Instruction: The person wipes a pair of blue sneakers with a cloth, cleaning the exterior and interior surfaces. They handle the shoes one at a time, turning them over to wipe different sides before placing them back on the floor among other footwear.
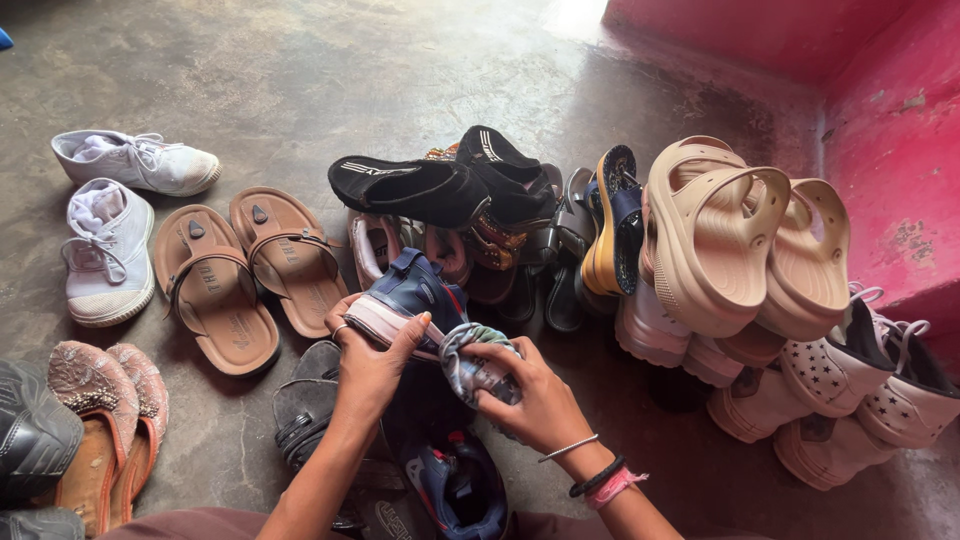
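Observation:
My left hand (372,362) grips a navy sandal-type shoe with a pale sole (405,300), holding it tilted above the floor. My right hand (530,400), with bangles and a pink band on the wrist, presses a bunched patterned cloth (470,358) against the shoe's heel end. Below my hands lies the matching navy shoe (455,485) beside a pair of grey sandals (305,405).
A heap of footwear fills the middle and right: black slippers (430,185), a yellow-soled wedge (610,225), beige clogs (735,235), white star-print sneakers (850,395). Brown flip-flops (250,270), white canvas shoes (115,205) and beaded slippers (105,420) lie left. A pink wall (890,120) stands right.

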